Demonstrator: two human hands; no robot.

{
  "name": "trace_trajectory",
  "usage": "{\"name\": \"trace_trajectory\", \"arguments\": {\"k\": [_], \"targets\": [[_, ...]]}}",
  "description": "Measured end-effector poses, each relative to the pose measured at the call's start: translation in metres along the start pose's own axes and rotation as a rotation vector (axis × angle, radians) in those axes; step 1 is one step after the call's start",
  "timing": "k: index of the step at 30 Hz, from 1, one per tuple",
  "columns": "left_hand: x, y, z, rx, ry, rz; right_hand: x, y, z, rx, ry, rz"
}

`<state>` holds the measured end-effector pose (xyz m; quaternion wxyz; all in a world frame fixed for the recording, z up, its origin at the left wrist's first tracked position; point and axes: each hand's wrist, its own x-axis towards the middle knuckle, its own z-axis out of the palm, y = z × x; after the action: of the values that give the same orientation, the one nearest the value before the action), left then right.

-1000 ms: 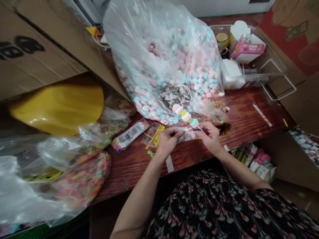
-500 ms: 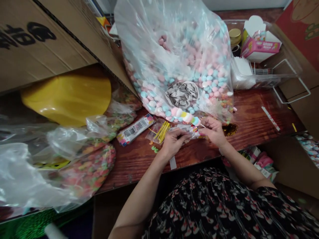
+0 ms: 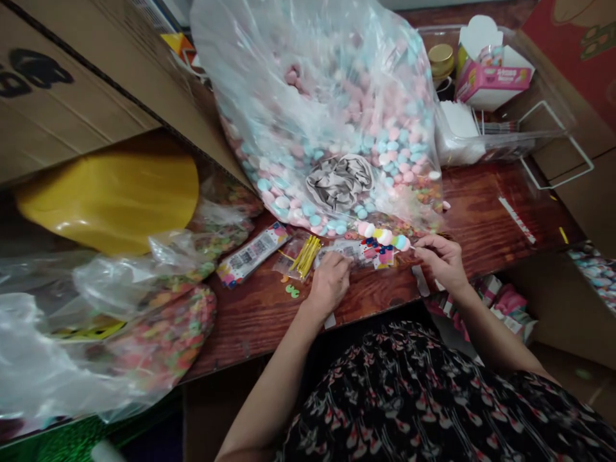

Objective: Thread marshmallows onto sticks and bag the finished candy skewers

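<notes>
In my right hand (image 3: 443, 260) I pinch the thin stick of a candy skewer (image 3: 384, 236), threaded with pink, white, yellow and blue sweets. The skewer lies almost level, above a clear printed plastic bag (image 3: 384, 258). My left hand (image 3: 331, 282) is closed at the bag's left end, its fingertips curled and partly hidden. Just left of that hand is a small packet of yellow twist ties (image 3: 307, 256). Farther left rests a stack of printed bags (image 3: 253, 253).
A large clear sack of pastel sweets (image 3: 332, 115) stands behind my hands, with a grey scrunchie (image 3: 341, 182) on it. Bags of gummy candy (image 3: 168, 333) and a cardboard box (image 3: 72, 83) are at left. A clear bin (image 3: 510, 144) sits at back right.
My right hand has moved right and slightly down with the skewer, away from my left hand. My left hand has curled its fingers in. The view has shifted a little.
</notes>
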<state>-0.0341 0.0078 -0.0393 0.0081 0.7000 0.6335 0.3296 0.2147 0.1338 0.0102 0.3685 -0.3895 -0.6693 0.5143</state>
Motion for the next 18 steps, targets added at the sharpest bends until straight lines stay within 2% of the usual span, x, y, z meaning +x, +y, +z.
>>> {"name": "trace_trajectory", "arguments": {"k": [4, 8, 13, 18], "targets": [[-0.002, -0.002, -0.001, -0.060, 0.029, -0.025, -0.005, 0.012, -0.030, -0.107, -0.010, -0.008], [0.001, -0.005, -0.004, -0.122, 0.020, -0.108, -0.003, 0.020, -0.051, -0.225, -0.116, -0.067], [0.004, -0.005, -0.009, -0.161, -0.037, -0.168, 0.000, 0.020, -0.057, -0.268, -0.207, -0.133], [0.005, -0.005, -0.011, -0.193, -0.065, -0.138, 0.004, 0.019, -0.055, -0.305, -0.278, -0.222]]}}
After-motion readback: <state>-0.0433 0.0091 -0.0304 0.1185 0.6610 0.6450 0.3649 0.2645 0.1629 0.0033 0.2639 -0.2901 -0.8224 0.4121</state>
